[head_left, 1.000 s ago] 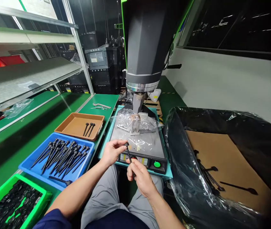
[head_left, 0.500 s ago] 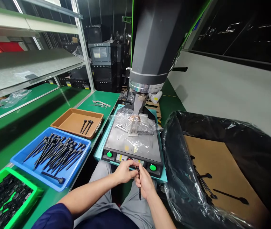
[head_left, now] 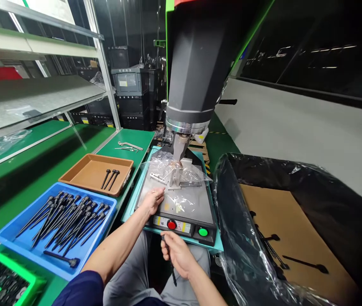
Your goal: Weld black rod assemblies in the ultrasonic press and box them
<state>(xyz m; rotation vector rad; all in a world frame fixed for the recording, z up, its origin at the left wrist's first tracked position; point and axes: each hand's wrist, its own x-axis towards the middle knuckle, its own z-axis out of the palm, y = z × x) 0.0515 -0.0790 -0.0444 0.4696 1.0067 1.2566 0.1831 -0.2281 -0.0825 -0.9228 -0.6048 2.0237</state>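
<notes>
Head cam: R hand (head_left: 178,253) had the black rod (head_left: 173,276) gripped, long axis slanting down twd the lap (head_left: 126,272); L hand (head_left: 154,201) was further fwd over the base plate (head_left: 200,208), nearer the metal fixture (head_left: 175,180), partly curled, tho couldn't tell if it held anything, rod behind it, body side

At six o'clock, the held rod (head_left: 173,276) is showing black, the trousers (head_left: 130,270) grey, a button (head_left: 171,224) red. At eight, the rod tray (head_left: 18,247) is showing blue; at nine, the other tray (head_left: 85,172), orange-brown. At twelve, the machine head (head_left: 193,63) is showing charcoal edged green.
</notes>
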